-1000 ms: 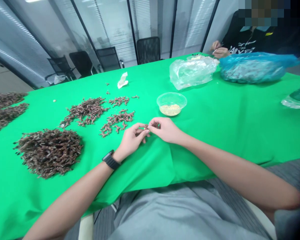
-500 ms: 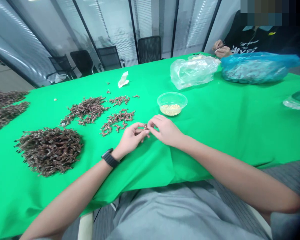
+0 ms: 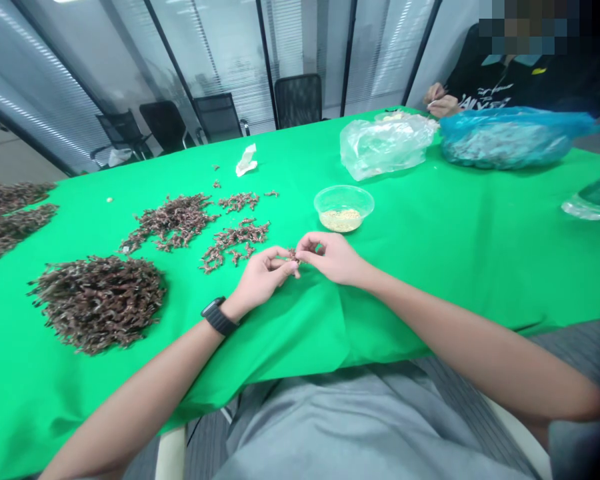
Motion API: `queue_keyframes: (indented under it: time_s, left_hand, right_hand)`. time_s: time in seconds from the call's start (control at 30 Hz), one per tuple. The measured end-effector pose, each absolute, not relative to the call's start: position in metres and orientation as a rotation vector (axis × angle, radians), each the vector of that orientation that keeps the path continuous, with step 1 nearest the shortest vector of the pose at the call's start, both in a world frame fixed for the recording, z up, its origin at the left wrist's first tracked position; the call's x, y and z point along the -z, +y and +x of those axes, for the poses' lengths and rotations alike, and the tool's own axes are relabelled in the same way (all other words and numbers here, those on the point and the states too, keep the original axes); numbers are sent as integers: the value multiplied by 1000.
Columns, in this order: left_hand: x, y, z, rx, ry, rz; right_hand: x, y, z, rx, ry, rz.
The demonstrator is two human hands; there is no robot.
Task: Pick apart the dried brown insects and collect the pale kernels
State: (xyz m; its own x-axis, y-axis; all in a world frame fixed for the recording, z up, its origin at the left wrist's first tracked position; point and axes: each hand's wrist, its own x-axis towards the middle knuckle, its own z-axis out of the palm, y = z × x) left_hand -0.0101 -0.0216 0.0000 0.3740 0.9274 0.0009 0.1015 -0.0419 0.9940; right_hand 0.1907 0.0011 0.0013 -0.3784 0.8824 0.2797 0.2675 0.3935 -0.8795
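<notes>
My left hand (image 3: 269, 275), with a black watch on its wrist, pinches a small knobbly brown piece (image 3: 293, 255) between thumb and fingers. My right hand (image 3: 333, 257) is closed at the same piece, thumb and forefinger pressed together on its right side. The fingers cover most of the piece, so its exact kind is unclear. Just beyond the right hand stands a clear round bowl (image 3: 344, 199) with small yellowish bits in the bottom. Left of my hands lie loose brown twisted pieces (image 3: 243, 233) like the held one, in small clusters.
A dense brown heap (image 3: 100, 303) and a looser pile (image 3: 173, 220) lie left on the green cloth (image 3: 455, 253). Farther back are crumpled white paper (image 3: 247, 160), a clear plastic bag (image 3: 387, 147) and a full blue bag (image 3: 510, 139). A bottle (image 3: 597, 197) lies right; another person's hands (image 3: 441, 100) work beyond.
My right hand has shifted slightly, its fingers more curled at the brown piece. The left hand stays nearly in place. The piles and bowl have not moved on the cloth.
</notes>
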Motion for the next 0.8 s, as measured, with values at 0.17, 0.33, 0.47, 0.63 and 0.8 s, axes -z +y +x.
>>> queue_keyframes:
  time_s: [0.17,0.33,0.47,0.63,0.8]
  left_hand:
    - [0,-20,-11,-892,915,1386]
    - [3,-20,-12,-889,907,1385]
    - [2,-21,-11,-896,932,1385]
    - [2,-21,-9,-916,964,1398]
    - [3,-21,-9,-935,990,1436]
  right_hand:
    - [-3,-1,195,-643,-2081,-884]
    - [-2,-3,197,-491,-2180,-848]
    - [0,-4,195,-454,-2203,-880]
    - [-2,-7,193,-585,-2089,-945]
    - [-4,-8,191,-761,-1972,-983]
